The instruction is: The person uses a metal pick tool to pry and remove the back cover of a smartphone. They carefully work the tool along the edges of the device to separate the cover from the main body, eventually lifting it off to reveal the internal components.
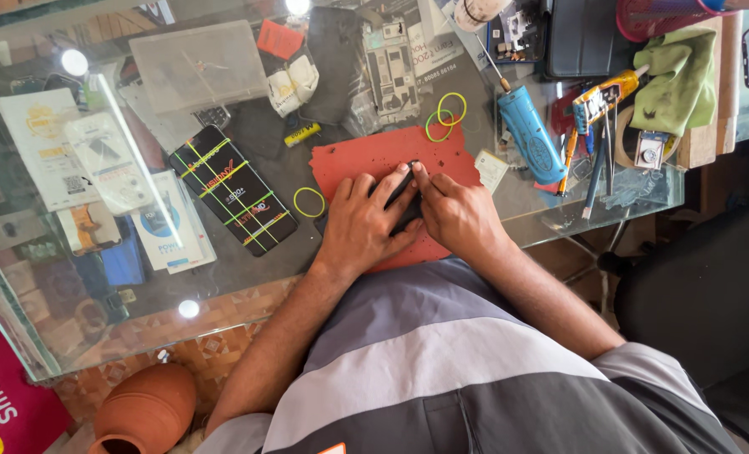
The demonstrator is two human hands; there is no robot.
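Note:
Both of my hands rest on a red mat (366, 155) lying on a glass table (223, 277). My left hand (363, 225) and my right hand (452, 212) press together on a small black flat object (406, 192), mostly hidden beneath the fingers. Fingertips of both hands meet at its top edge. A black phone (233, 190) bound with yellow-green rubber bands lies to the left of the mat.
Loose rubber bands (446, 116) lie by the mat. A blue cylindrical tool (529, 133), screwdrivers and tweezers (591, 160), a green cloth (675, 80), a bare phone frame (391, 71), a plastic box (198, 65) and packaging cards (47, 147) crowd the table. A clay pot (143, 410) sits below.

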